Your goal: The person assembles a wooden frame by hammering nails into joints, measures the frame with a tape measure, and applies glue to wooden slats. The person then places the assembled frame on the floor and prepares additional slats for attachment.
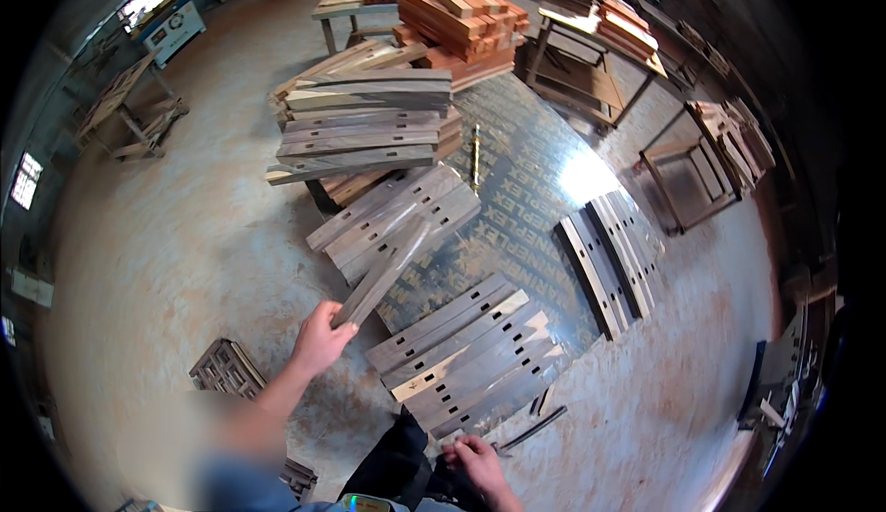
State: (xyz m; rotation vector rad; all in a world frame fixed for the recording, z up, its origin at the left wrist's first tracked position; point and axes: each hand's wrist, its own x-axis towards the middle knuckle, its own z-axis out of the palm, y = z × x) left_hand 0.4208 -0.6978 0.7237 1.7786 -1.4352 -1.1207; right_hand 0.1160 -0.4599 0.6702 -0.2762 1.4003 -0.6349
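My left hand [323,337] is closed round the near end of a dark wooden slat [383,272]. The slat slants up and away over the table's left edge, its far end above a row of mortised slats [397,212]. My right hand [475,468] is down at the table's near edge, fingers curled in; whatever is between them is hidden. Just beyond it lies a second row of slats [471,355], side by side, with small square mortises and some pale sapwood streaks.
The dark printed panel tabletop [517,180] carries stacked slats [360,129], reddish boards [461,23], a yellow folding rule [476,156] and more slats [609,258] at right. Carved wooden panels [227,369] lie on the floor at left. Side tables [591,78] with timber stand behind.
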